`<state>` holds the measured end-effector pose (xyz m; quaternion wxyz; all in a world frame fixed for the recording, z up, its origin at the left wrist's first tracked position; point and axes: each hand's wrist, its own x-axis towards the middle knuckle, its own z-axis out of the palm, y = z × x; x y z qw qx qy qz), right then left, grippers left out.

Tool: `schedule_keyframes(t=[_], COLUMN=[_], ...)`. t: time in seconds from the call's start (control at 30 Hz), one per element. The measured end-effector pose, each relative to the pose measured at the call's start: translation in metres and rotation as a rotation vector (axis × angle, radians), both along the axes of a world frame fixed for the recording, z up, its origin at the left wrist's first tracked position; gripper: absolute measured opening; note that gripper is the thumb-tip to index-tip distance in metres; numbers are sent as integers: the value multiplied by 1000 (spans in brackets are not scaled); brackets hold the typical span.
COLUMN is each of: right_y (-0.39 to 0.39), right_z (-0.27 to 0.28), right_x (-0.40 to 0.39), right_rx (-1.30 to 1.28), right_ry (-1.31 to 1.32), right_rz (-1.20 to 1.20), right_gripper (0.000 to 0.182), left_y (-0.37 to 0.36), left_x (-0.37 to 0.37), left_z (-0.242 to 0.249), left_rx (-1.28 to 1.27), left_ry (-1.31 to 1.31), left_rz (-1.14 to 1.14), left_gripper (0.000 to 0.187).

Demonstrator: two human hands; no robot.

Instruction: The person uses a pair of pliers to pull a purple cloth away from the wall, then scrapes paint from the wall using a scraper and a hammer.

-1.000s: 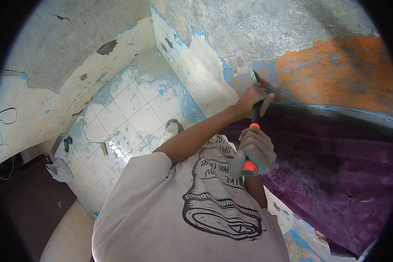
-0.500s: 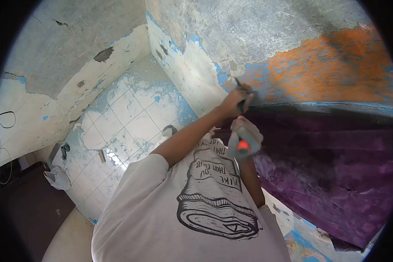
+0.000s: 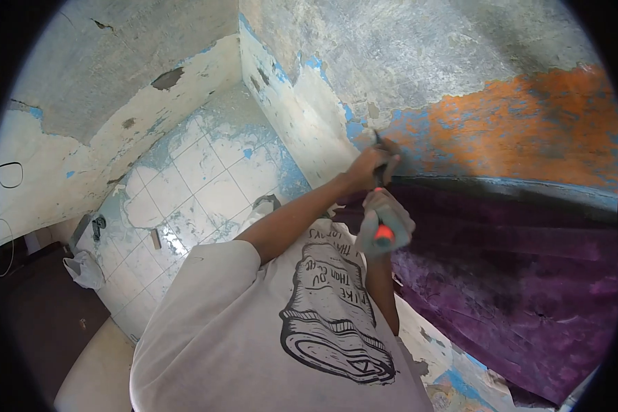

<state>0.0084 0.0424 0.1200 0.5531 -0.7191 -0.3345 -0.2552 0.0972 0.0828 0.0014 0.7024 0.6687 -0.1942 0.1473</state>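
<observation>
Both my hands are wrapped round a scraper (image 3: 379,177) with a dark shaft and a red-orange handle end. My left hand (image 3: 372,165) grips it up front, close to the thin dark tip. Lower down, my right hand (image 3: 386,223), dusted pale, closes round the handle, whose red end shows between its fingers. The tip meets the wall (image 3: 402,130) at the edge of the flaking white paint, where blue patches and bare grey plaster show. Orange paint (image 3: 522,123) with blue flecks spreads to the right of the tip.
A dusty purple cloth (image 3: 515,275) hangs below the orange band on the right. White paint chips and dust cover the tiled floor (image 3: 220,196). A small wooden block (image 3: 155,239), a plastic bag (image 3: 84,269) and a dark brown piece of furniture (image 3: 41,329) are on the left.
The view has shifted slightly, so the wall sits lower in it. Both hands keep their hold on the scraper, its tip still at the same paint edge.
</observation>
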Motion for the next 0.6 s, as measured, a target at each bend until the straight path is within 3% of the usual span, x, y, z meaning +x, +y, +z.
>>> schedule_keyframes(t=[0.03, 0.13, 0.37, 0.43, 0.47, 0.5, 0.53, 0.57, 0.6], right_y=[3, -1, -5, -1, 0, 0, -2, -3, -5], right_z=[14, 38, -5, 11, 24, 30, 30, 30, 28], right_x=[-6, -17, 1, -3, -9, -12, -11, -11, -10], right_rx=[4, -29, -45, -92, -91, -91, -91, -65, -40], right_ry=[-49, -135, 14, 32, -40, -112, -112, -93, -76], right_rz=[51, 100, 35, 58, 102, 143, 138, 139, 140], right_gripper=[23, 27, 23, 22, 3, 21, 21, 8, 26], left_y=[-1, -10, 2, 1, -2, -4, -5, -6, -8], left_x=[-2, -4, 14, 5, 0, -5, -4, -3, -1], left_z=[22, 54, -14, 12, 27, 48, 46, 42, 38], left_rx=[17, 14, 16, -7, -34, -25, -26, 26, 77], left_ry=[-134, -186, -176, -103, -27, -121, -122, -116, -111], left_rz=[79, 76, 143, 86, 20, 54, 48, 48, 48], left_gripper=[34, 35, 34, 35, 35, 34, 34, 34, 34])
